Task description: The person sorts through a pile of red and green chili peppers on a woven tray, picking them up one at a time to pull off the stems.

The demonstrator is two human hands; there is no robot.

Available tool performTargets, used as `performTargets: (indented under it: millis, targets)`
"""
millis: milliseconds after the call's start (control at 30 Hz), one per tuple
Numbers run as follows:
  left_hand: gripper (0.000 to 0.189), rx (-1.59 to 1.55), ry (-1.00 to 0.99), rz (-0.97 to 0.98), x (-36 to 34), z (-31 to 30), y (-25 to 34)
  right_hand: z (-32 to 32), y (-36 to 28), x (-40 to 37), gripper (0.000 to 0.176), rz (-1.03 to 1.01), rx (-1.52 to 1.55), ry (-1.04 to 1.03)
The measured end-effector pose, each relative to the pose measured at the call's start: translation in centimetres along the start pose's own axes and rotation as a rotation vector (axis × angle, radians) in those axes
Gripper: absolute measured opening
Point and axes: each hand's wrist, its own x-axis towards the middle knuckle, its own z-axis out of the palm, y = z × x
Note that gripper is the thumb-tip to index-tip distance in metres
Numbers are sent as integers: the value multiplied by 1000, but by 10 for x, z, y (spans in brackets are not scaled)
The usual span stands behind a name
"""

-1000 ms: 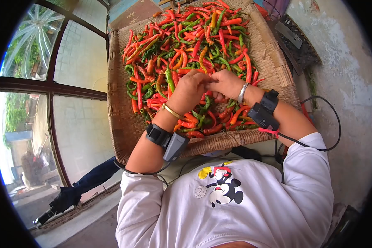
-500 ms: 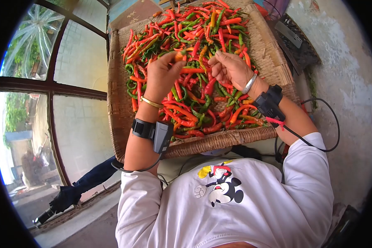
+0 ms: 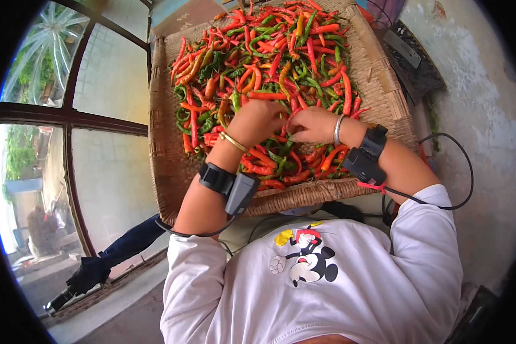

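Observation:
A large heap of chili peppers [image 3: 269, 49], mostly red with green and orange ones mixed in, fills a shallow woven basket [image 3: 304, 198]. Both hands are low in the heap, close together near its middle. My left hand [image 3: 261, 120] is curled with its fingers bent down among the peppers; what its fingertips hold is hidden. Just to the right, my right hand [image 3: 315, 125] has its fingers closed at a red chili pepper [image 3: 293, 116] that shows between the two hands.
A framed window [image 3: 112, 74] runs along the left, with a folded dark umbrella [image 3: 129, 249] leaning below it. Dark equipment [image 3: 410, 54] stands beyond the basket's right side, by a worn wall [image 3: 470, 86]. A cable [image 3: 470, 166] loops from the right forearm's black device [image 3: 366, 165].
Both hands have come down and nearer to me, from above the heap into the peppers, and closer together. The orange pepper that was in the left hand no longer shows there.

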Motion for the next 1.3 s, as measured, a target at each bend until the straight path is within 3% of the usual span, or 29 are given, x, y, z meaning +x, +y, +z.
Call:
performTargets:
  millis: [100, 267, 467, 667, 733, 1067, 1133, 1167, 1233, 1300]
  targets:
    - [29, 155, -130, -6, -4, 34, 5, 3, 0, 0, 27, 24, -365, -179]
    - [31, 224, -172, -72, -1, 28, 11, 3, -2, 1, 27, 35, -409, -189]
    - [33, 194, -100, -27, 0, 37, 8, -1, -10, -2, 25, 65, -423, -240]
    - [34, 242, -205, -20, 1, 39, 6, -8, -12, -4, 24, 85, -413, -273]
    - [32, 209, -189, 68, -2, 43, 3, -11, -10, -3, 24, 109, -405, -283]
    - [19, 357, -223, 9, 5, 31, 4, -12, -9, -2, 25, 107, -426, -101]
    - [18, 204, 8, 14, 5, 28, 1, -13, -5, 0, 25, 114, -448, -22]
    - [18, 205, 6, 15, 4, 27, 1, -12, 1, 2, 24, 93, -396, 53]
    - [18, -18, 183, 50, 4, 25, 4, -11, 4, 3, 24, 73, -343, 131]
    - [18, -176, 177, 28, 4, 20, 10, -10, 1, 1, 22, -35, -268, 336]
